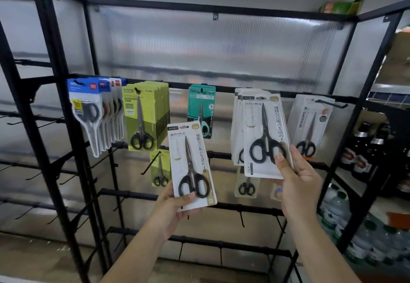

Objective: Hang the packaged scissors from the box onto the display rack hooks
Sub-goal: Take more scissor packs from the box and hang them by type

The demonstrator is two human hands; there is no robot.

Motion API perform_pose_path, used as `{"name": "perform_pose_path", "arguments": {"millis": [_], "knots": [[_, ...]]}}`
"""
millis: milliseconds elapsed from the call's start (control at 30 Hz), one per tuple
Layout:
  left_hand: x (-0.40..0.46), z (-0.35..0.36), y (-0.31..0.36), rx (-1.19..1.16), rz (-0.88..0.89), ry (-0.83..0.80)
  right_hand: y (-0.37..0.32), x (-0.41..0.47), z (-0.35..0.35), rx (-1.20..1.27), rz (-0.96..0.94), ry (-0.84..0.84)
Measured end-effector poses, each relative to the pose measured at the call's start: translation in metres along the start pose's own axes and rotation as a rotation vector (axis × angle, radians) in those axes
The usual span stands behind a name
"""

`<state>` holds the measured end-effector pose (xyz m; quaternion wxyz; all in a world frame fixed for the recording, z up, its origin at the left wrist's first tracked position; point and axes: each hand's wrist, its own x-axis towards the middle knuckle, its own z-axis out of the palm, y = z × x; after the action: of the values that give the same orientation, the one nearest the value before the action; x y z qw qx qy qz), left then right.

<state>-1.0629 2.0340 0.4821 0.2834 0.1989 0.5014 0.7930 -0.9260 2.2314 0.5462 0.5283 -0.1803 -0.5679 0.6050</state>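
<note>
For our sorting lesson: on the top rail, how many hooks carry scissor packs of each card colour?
Blue packs: 1 hook
Green packs: 1 hook
Teal packs: 1 hook
White packs: 2 hooks
Total: 5 hooks

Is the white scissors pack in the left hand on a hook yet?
Off: the left hand holds the white scissors pack by its bottom, tilted, in front of the rack.
</note>
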Motion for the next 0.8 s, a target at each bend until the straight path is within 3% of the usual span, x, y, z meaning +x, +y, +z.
{"name": "perform_pose_path", "arguments": {"millis": [367, 800], "knots": [[0.004, 0.000, 0.000, -0.024, -0.008, 0.003, -0.003, 0.005, -0.003, -0.010, 0.046, -0.013], [0.004, 0.004, 0.001, -0.029, -0.004, -0.016, -0.028, 0.007, -0.004, -0.229, -0.004, -0.103]]}}
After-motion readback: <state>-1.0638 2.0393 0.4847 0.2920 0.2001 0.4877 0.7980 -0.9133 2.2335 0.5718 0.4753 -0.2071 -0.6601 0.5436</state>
